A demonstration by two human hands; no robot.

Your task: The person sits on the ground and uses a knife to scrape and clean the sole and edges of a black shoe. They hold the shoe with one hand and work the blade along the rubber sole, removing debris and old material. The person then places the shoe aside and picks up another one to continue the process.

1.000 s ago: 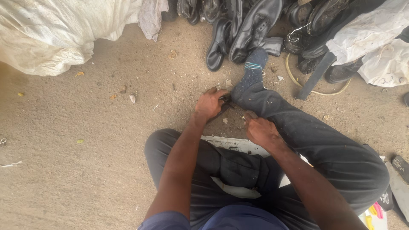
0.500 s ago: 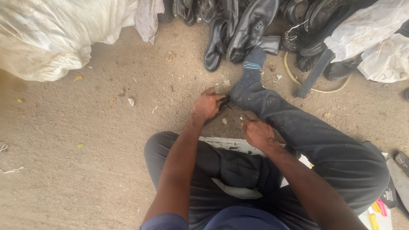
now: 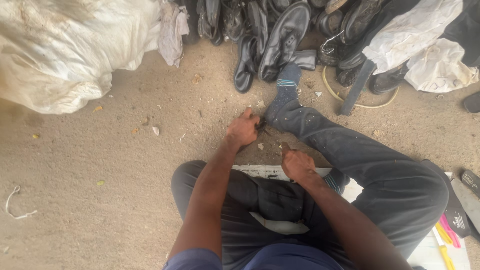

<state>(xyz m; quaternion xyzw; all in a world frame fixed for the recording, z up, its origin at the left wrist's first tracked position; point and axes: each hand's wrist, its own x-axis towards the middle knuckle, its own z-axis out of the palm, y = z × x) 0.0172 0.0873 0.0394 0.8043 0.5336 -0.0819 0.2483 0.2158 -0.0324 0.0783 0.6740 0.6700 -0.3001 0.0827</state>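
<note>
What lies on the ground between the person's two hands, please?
In the head view, only bare sandy ground with a small pale scrap separates the left hand from the right hand.

Ground point(image 3: 100, 170): rough, matt concrete, dusty, littered with scraps. Sack point(image 3: 65, 45): woven plastic, off-white, crinkled, grimy. Shoes point(image 3: 280, 35): black leather, dull sheen, creased. Trousers point(image 3: 360, 160): dark cloth, matt, dust-specked. Sock point(image 3: 286, 90): knitted, blue-grey. Board point(image 3: 265, 171): white, scuffed.

both hands point(image 3: 243, 131) point(image 3: 297, 165) low, fingers curled, forearms outstretched
</note>
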